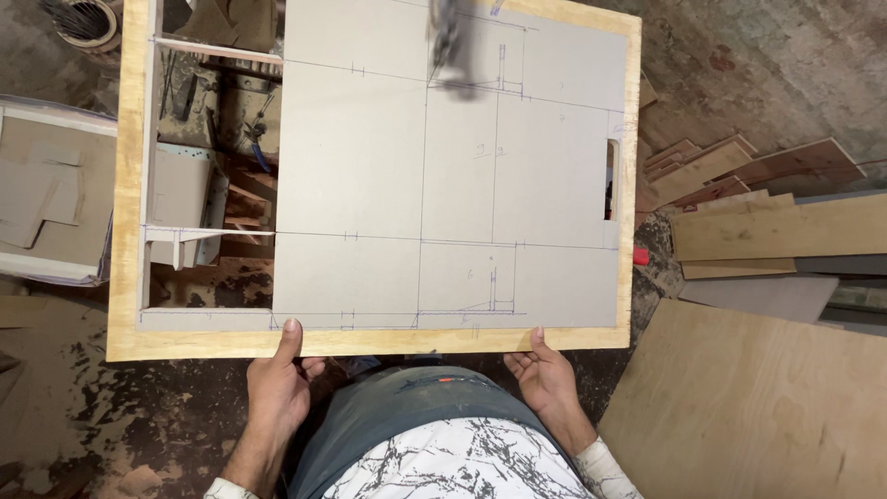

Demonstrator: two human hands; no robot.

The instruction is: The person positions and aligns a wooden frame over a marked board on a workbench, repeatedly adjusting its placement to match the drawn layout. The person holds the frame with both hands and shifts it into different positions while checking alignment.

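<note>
Fingers (292,329) — both hands — on panel (370,176) edge

The panel (370,185) is flat grey, crossed by thin blue pen lines, with a pale yellow wood border along its edges. The shirt (462,462) is white with a black marbled pattern, the trousers (388,407) dusty blue-grey. Plywood sheet (758,407) is light tan; the floor (139,416) mottled brown and black

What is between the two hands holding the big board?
In the head view, the board's yellow wooden edge spans left hand to right hand; below it, the person's jeans.
</note>
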